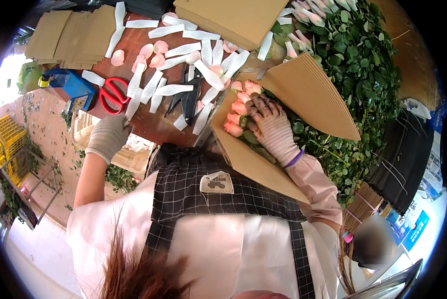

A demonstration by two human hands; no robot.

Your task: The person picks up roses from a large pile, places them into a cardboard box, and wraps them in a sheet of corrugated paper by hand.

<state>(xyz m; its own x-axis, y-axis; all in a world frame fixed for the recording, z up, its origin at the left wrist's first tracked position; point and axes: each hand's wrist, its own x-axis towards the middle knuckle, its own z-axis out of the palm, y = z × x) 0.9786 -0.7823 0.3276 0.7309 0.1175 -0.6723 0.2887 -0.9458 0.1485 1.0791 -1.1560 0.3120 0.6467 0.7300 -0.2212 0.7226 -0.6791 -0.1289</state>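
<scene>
My left hand (109,134), in a striped glove, is at the table's left front edge, fingers curled by the lower end of a white mesh sleeve (133,99); whatever they hold is unclear. Red scissors (115,99) lie just beyond it. My right hand (270,129), gloved with dark-stained fingers, grips a bunch of pink roses (233,127) lying inside corrugated brown cardboard (313,99), folded open around the flowers. Black shears (188,104) lie left of the bunch among scattered mesh sleeves and loose pink petals (158,60).
Cardboard stacks (223,15) and flat sheets (69,37) line the back. A blue holder (74,89) sits left. A cream basket (84,129) and yellow crate (9,149) stand lower left. Leafy rose stems (358,60) pile right, beside a black bundle (397,154). Another person (375,239) shows lower right.
</scene>
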